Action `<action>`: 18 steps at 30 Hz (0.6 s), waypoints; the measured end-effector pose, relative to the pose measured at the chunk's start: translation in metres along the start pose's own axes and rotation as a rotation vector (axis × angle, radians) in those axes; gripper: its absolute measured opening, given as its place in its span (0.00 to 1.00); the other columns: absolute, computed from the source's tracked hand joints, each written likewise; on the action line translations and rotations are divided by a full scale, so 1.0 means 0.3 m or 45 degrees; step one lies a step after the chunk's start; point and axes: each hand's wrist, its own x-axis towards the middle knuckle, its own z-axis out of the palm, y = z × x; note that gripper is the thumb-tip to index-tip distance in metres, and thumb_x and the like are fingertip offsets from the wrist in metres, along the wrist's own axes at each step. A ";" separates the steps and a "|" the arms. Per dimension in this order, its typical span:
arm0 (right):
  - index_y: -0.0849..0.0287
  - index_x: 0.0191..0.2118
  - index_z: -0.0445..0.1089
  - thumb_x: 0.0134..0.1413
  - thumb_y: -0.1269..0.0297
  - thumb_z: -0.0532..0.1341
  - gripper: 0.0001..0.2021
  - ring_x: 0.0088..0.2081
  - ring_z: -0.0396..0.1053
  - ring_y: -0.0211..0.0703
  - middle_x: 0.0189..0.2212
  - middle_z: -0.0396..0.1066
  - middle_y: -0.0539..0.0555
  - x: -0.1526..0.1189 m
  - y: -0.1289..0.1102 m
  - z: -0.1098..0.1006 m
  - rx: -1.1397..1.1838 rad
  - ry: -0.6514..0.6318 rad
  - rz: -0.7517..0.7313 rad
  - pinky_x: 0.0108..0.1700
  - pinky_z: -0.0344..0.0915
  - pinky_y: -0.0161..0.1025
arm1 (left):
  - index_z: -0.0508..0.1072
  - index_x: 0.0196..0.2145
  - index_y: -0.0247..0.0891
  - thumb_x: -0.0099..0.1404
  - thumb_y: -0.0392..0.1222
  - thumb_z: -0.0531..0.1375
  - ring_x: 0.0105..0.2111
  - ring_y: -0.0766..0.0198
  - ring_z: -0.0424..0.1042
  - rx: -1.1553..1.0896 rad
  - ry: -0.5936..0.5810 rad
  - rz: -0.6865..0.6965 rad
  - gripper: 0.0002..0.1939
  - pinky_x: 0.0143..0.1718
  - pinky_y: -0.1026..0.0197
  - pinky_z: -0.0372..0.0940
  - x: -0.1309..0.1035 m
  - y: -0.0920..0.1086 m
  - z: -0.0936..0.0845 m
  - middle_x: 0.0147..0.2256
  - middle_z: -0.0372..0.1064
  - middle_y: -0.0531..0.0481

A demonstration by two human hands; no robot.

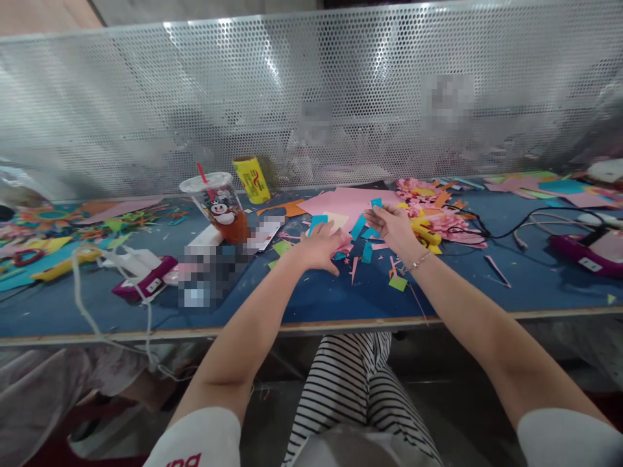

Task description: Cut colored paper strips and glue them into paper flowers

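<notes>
My right hand (393,227) is raised a little above the table, its fingertips pinching a small piece of blue paper (376,203). Palm down, my left hand (322,248) rests over a heap of paper scraps with its fingers spread. A blue paper piece (318,221) shows just past its fingers. Between the two hands lie more blue strips (359,227) and thin pink cuttings (354,269). Behind them is a large pink sheet (348,202). Near my right wrist is a green paper square (398,283). What lies under my left palm is hidden.
A clear cup (226,217) with a red straw and a yellow tube (252,180) stand left of centre. Purple power strips (146,279) with cords lie on both sides. Pink fringed paper (455,224) and a yellow tool (426,233) are at right. A perforated metal screen (311,84) rises behind.
</notes>
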 end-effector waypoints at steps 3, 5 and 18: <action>0.60 0.27 0.67 0.48 0.72 0.61 0.03 0.31 0.74 0.36 0.26 0.75 0.51 0.001 -0.006 0.001 0.034 0.000 0.024 0.33 0.71 0.31 | 0.54 0.59 0.37 0.53 0.43 0.60 0.59 0.42 0.49 0.068 0.021 0.007 0.37 0.54 0.46 0.53 -0.008 0.016 0.008 0.60 0.47 0.34; 0.60 0.27 0.67 0.49 0.73 0.61 0.04 0.31 0.74 0.36 0.25 0.74 0.50 0.003 -0.007 0.001 0.042 0.002 0.027 0.33 0.71 0.31 | 0.55 0.59 0.38 0.54 0.41 0.58 0.58 0.46 0.52 0.082 -0.015 0.087 0.34 0.53 0.50 0.54 0.001 0.014 0.021 0.58 0.52 0.36; 0.60 0.25 0.70 0.41 0.71 0.67 0.04 0.27 0.70 0.30 0.23 0.72 0.47 0.000 -0.018 0.004 -0.058 -0.091 0.018 0.33 0.68 0.26 | 0.73 0.39 0.36 0.56 0.34 0.53 0.44 0.58 0.66 -0.116 0.283 0.336 0.14 0.47 0.58 0.58 0.103 -0.076 0.042 0.39 0.70 0.43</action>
